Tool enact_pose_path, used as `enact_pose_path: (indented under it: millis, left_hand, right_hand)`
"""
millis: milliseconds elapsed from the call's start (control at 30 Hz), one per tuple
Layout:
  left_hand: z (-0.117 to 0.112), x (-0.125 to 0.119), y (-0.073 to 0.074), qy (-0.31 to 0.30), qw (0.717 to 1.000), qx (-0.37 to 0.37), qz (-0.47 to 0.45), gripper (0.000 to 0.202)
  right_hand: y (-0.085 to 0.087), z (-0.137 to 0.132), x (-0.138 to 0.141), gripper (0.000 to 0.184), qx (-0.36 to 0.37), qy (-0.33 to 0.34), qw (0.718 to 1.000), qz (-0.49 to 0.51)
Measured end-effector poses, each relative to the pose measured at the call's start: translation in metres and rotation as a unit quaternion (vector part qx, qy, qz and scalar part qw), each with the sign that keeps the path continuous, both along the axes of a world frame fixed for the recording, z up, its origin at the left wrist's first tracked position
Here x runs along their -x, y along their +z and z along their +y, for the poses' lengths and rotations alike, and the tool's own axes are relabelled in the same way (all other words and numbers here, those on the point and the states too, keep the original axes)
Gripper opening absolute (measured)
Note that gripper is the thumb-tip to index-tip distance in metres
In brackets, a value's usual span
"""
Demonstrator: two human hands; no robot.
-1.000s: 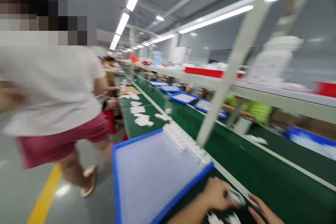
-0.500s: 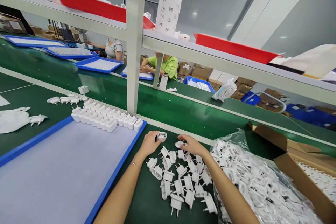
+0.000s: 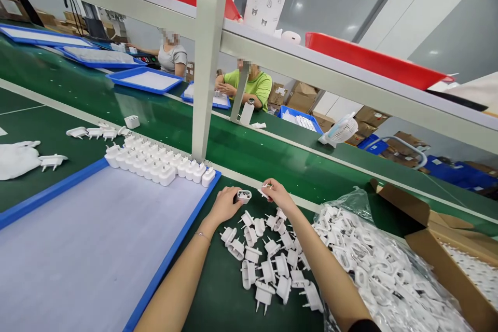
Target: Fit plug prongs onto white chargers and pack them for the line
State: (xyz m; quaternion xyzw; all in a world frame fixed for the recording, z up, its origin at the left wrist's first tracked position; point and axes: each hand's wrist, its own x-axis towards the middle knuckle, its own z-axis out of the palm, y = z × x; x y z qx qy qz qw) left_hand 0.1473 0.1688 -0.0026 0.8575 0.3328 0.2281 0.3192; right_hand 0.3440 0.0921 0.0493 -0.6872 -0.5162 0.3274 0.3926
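My left hand (image 3: 225, 204) grips a white charger housing (image 3: 244, 196), its open end facing up toward me with small parts visible inside. Close by on the right, my right hand (image 3: 278, 194) pinches a white plug cap with pins (image 3: 264, 190). A small gap separates the two pieces. Below both hands lies a loose pile of white plug caps (image 3: 268, 270) on the green table (image 3: 218, 290). To the left, rows of white chargers with their pins up (image 3: 155, 162) stand along the far edge of a blue-rimmed tray (image 3: 171, 259).
On the right lie a clear plastic bag of white parts (image 3: 373, 259) and an open cardboard box (image 3: 439, 238). A shelf post (image 3: 210, 62) rises behind the tray. Several loose plugs (image 3: 101, 131) and a white glove (image 3: 17, 161) lie at left. Two people sit across the conveyor (image 3: 163, 124).
My right hand has lifted the plug cap up and slightly left from above the pile, closer to the housing. My left hand still holds the housing, and the view has tilted down.
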Motion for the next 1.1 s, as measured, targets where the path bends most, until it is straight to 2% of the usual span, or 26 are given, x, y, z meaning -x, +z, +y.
enact_pose_path:
  millis: [133,433,767,1100]
  left_hand:
    - [0.001,-0.001,0.0,-0.002,1.0,0.003,-0.002,0.024]
    - [0.003,-0.002,-0.001,-0.003,1.0,-0.003,0.002,0.016]
    - [0.001,-0.002,-0.003,-0.001,1.0,-0.006,0.001,0.019]
    - [0.0,-0.003,-0.003,0.001,1.0,0.007,-0.018,0.018]
  right_hand:
    - [-0.003,0.01,0.009,0.031,-0.026,0.02,0.999,-0.007]
    - [-0.002,0.016,0.033,0.013,-0.124,0.06,0.981,-0.137]
    - [0.003,0.015,0.036,0.009,-0.102,0.118,0.957,-0.246]
    - [0.015,0.022,0.044,0.003,-0.034,0.092,0.946,-0.31]
